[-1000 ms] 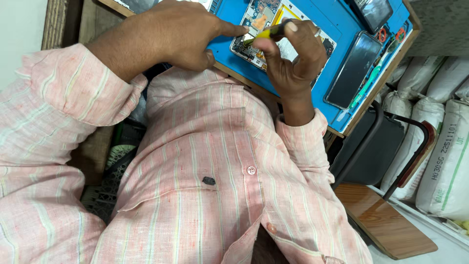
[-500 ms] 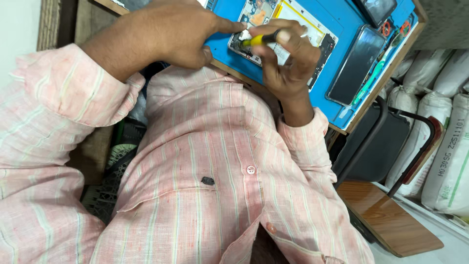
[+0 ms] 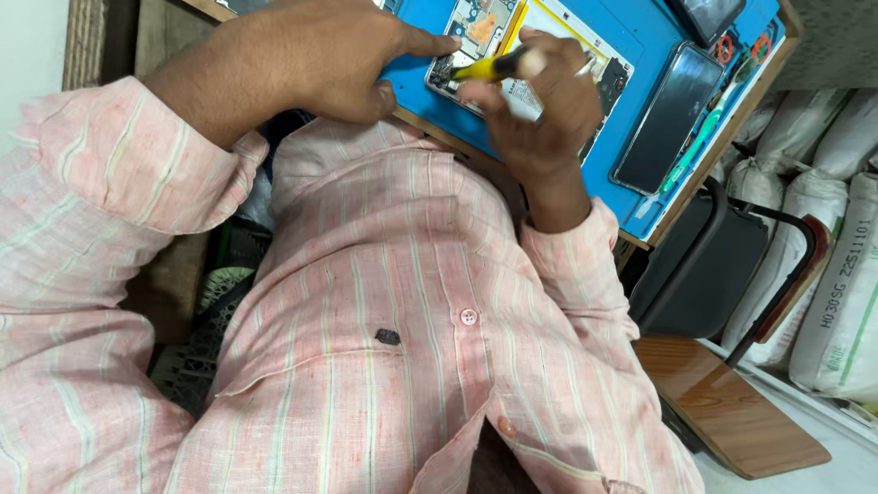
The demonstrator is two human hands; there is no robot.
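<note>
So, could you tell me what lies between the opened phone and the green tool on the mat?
In the head view, a dark phone lies between the opened phone and the green tool, on the blue mat.

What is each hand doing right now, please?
Left hand: holds nothing, index finger pressing on the opened phone.
Right hand: closed on a yellow-handled screwdriver.

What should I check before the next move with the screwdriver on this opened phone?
1. Right hand grips the yellow-handled screwdriver: ok.
2. Left hand steadies the opened phone, fingertip at its edge: ok.
3. Phone lies flat on the blue mat: ok.
4. Screwdriver tip seated on a screw: cannot tell, too small to see.
5. Black phone beside the work lies apart from both hands: ok.
6. Loose screws kept safe: cannot tell.
</note>
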